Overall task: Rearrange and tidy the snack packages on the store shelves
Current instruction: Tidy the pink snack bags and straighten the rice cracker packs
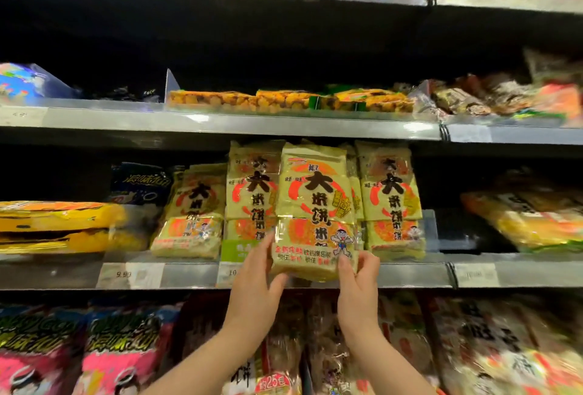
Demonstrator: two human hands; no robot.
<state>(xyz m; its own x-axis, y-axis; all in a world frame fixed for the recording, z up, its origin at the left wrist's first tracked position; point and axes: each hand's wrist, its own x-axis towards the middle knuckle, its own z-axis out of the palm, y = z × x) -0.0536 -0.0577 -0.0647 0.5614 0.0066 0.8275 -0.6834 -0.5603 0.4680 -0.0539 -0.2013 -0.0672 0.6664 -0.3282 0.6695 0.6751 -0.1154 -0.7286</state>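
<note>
Dark store shelving fills the view, each tier edged with a grey metal price rail (284, 274) that carries pale paper tags. On the middle tier, far left, flat glossy yellow-and-orange plastic packs (60, 225) lie stacked on their sides. Next to them a dark blue crinkled bag (140, 184) stands at the back. Just right of it a pale green film packet of rice crackers (192, 214) leans to the left, its lower half showing square wafers through the wrap. A second upright pale green packet (250, 192) stands behind the one being handled.

The front pale green rice cracker packet with bold black characters and an orange ring (315, 211) is held upright at the shelf's front edge, its base overhanging the rail. The left hand (257, 278) grasps its lower left corner, thumb on the front face. The right hand (359, 278) pinches the lower right corner between thumb and fingers. Touching its right side stands another matching green packet (391, 199).

Far right, a slanted orange-yellow wrapped pack (533, 221) lies blurred. On the tier above, flat orange biscuit packs (284, 100) lie in a row; below, pink-and-black shiny bags (123, 350) hang blurred at the left.
</note>
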